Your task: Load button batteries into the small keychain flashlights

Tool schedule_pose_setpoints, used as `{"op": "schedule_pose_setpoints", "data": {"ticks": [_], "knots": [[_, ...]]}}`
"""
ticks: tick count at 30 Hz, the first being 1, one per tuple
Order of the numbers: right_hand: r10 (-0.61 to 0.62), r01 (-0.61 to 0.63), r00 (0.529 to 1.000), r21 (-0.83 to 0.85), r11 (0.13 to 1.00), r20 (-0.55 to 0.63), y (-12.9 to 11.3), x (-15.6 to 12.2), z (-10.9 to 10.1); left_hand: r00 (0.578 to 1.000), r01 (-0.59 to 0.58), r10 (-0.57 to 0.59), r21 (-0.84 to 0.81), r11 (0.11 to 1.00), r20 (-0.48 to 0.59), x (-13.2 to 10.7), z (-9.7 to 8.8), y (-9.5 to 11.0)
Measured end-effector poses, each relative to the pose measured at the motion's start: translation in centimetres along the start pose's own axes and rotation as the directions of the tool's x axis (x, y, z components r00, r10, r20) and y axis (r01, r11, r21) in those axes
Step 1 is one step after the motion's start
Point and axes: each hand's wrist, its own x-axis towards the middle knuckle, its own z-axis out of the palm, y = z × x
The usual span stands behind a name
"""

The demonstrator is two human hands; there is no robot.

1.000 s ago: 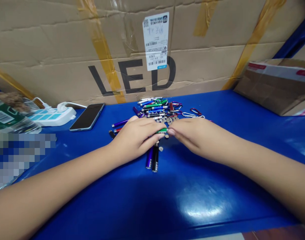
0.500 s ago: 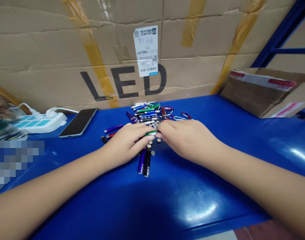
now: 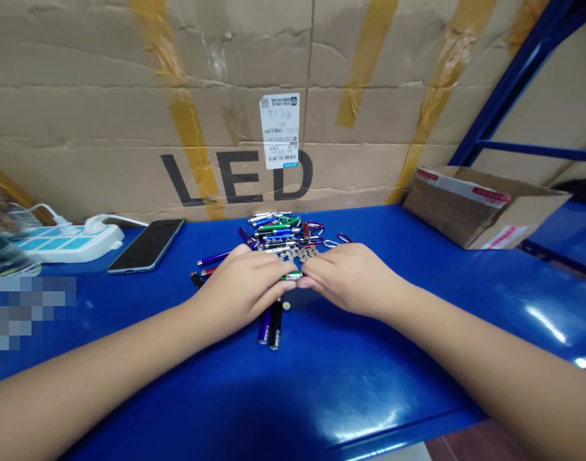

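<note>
My left hand [image 3: 247,282] is closed around a small green penlight [image 3: 292,276], whose labelled end shows between thumb and forefinger. At that end, my right hand [image 3: 348,275] is pinched shut with its fingertips against the penlight; whether a small part sits in them is hidden. Beneath the hands, a purple tube [image 3: 265,328] and a black tube [image 3: 276,326] lie side by side. One button cell [image 3: 286,306] rests beside them. More button cells [image 3: 302,254] are scattered behind the fingers, in front of a pile of coloured penlights [image 3: 278,230].
A smartphone [image 3: 146,246] and a white power strip [image 3: 70,243] lie at the left. Carabiner clips [image 3: 345,237] lie right of the pile. An open cardboard box [image 3: 460,205] stands at the right. A large carton [image 3: 235,115] walls off the back of the blue table [image 3: 350,384].
The camera view has tilted up and shifted slightly. Both hands stay together at the green penlight, with the right fingertips now closer against its end.
</note>
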Motion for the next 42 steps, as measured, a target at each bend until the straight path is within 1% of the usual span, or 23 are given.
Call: {"op": "schedule_pose_setpoints", "data": {"ticks": [2, 3, 4, 5, 6, 7, 8, 9, 12, 16, 19, 21, 23, 25, 28, 31, 33, 35, 37, 38, 39, 40, 42], "knots": [[0.076, -0.077, 0.997, 0.114, 0.991, 0.012, 1.3, 0.3, 0.0, 0.999, 0.034, -0.034, 0.011, 0.999, -0.038, 0.1, 0.0, -0.4], [0.171, -0.168, 0.985, 0.144, 0.975, -0.014, 2.3, 0.6, 0.0, 0.996, 0.064, -0.064, -0.002, 0.998, -0.064, 0.1, 0.0, -0.7], [0.283, -0.274, 0.958, 0.148, 0.950, -0.042, 3.4, 0.9, 0.2, 0.991, 0.095, -0.096, -0.014, 0.995, -0.094, 0.2, 0.0, -1.0], [0.335, -0.325, 0.941, 0.136, 0.936, -0.056, 4.7, 1.3, 0.4, 0.985, 0.127, -0.129, -0.022, 0.992, -0.118, 0.2, 0.0, -1.4], [0.319, -0.317, 0.948, 0.097, 0.944, -0.006, 6.0, 1.7, 0.7, 0.978, 0.162, -0.163, -0.022, 0.987, -0.130, 0.2, 0.0, -1.9], [0.269, -0.273, 0.960, 0.053, 0.960, 0.070, 7.3, 2.1, 1.1, 0.972, 0.191, -0.192, -0.018, 0.981, -0.135, 0.2, 0.1, -2.2], [0.222, -0.229, 0.963, 0.025, 0.973, 0.154, 8.4, 2.5, 1.5, 0.967, 0.217, -0.216, -0.011, 0.976, -0.134, 0.2, 0.1, -2.5], [0.202, -0.209, 0.955, 0.011, 0.978, 0.217, 9.3, 2.9, 1.9, 0.963, 0.236, -0.235, -0.003, 0.972, -0.129, 0.1, 0.1, -2.7], [0.189, -0.190, 0.934, -0.024, 0.981, 0.304, 10.7, 3.8, 3.0, 0.963, 0.246, -0.244, 0.003, 0.969, -0.114, 0.1, 0.3, -3.0], [0.191, -0.155, 0.931, -0.138, 0.978, 0.311, 10.4, 4.3, 3.6, 0.973, 0.213, -0.213, -0.009, 0.977, -0.087, 0.1, 0.6, -2.8], [0.164, -0.075, 0.942, -0.291, 0.954, 0.292, 10.1, 4.3, 3.7, 0.975, 0.207, -0.207, -0.013, 0.978, -0.081, 0.1, 0.7, -2.9], [0.133, -0.026, 0.952, -0.361, 0.932, 0.275, 10.0, 4.2, 3.8, 0.976, 0.203, -0.203, -0.011, 0.979, -0.080, 0.1, 0.7, -2.9], [0.117, -0.009, 0.957, -0.374, 0.927, 0.265, 9.9, 4.0, 3.8, 0.977, 0.200, -0.200, -0.004, 0.980, -0.080, 0.1, 0.7, -2.9], [0.144, -0.048, 0.957, -0.351, 0.935, 0.252, 9.9, 3.7, 3.6, 0.977, 0.200, -0.200, 0.001, 0.980, -0.080, 0.2, 0.5, -2.8], [0.254, -0.198, 0.943, -0.251, 0.948, 0.216, 10.0, 3.2, 3.0, 0.976, 0.201, -0.200, 0.001, 0.980, -0.084, 0.2, 0.4, -2.7], [0.373, -0.367, 0.906, -0.070, 0.928, 0.199, 10.5, 2.6, 2.2, 0.976, 0.206, -0.205, -0.002, 0.979, -0.079, 0.2, 0.4, -2.6], [0.451, -0.468, 0.877, 0.084, 0.879, 0.166, 10.7, 2.2, 1.6, 0.975, 0.209, -0.209, -0.007, 0.978, -0.079, 0.1, 0.4, -2.6], [0.524, -0.536, 0.843, 0.280, 0.796, 0.126, 10.5, 1.9, 0.9, 0.973, 0.214, -0.215, -0.024, 0.977, -0.086, 0.1, 0.3, -2.5], [0.549, -0.536, 0.825, 0.491, 0.687, 0.132, 9.7, 1.8, 0.1, 0.967, 0.224, -0.230, -0.069, 0.972, -0.109, 0.2, 0.2, -2.3], [0.534, -0.516, 0.830, 0.582, 0.629, 0.159, 9.0, 1.8, -0.3, 0.961, 0.233, -0.245, -0.105, 0.967, -0.124, 0.2, 0.1, -2.1], [0.486, -0.484, 0.851, 0.651, 0.585, 0.197, 8.2, 1.9, -0.5, 0.954, 0.246, -0.266, -0.149, 0.958, -0.137, 0.2, 0.0, -1.8], [0.448, -0.452, 0.870, 0.700, 0.553, 0.207, 7.1, 2.1, -0.7, 0.947, 0.259, -0.289, -0.196, 0.946, -0.143, 0.3, -0.2, -1.6], [0.391, -0.425, 0.889, 0.744, 0.516, 0.236, 4.9, 2.5, -0.8, 0.934, 0.286, -0.333, -0.288, 0.914, -0.130, 0.3, -0.3, -1.1]]}}
